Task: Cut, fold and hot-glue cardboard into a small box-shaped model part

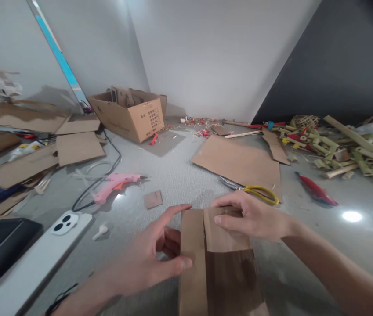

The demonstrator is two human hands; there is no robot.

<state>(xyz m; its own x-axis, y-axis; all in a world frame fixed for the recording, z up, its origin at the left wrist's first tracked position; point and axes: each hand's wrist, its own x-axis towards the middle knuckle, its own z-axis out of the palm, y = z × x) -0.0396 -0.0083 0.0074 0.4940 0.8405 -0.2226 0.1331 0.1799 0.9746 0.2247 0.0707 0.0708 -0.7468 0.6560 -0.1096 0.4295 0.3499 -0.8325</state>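
Right below me stands a cardboard box [193,263], its inside partly open toward me. My left hand [163,250] grips its left wall, thumb on the near face and fingers behind. A smaller cardboard piece [227,239] lies across the box's far end, and my right hand [239,215] pinches it at the top edge, thumb on its face; the other fingers are partly hidden behind it. Just beyond my right hand are yellow-handled scissors [262,193], resting partly on a flat cardboard sheet [239,160]. A small cardboard square [153,199] lies past my left hand.
A pink glue gun [117,184] with its cable lies left of centre. Nearer are a white phone [41,263], a black case [5,250] and an earbud [100,231]. An open carton [130,112] stands at the back; bamboo pieces [327,149] and a red pen-like object [316,188] lie right.
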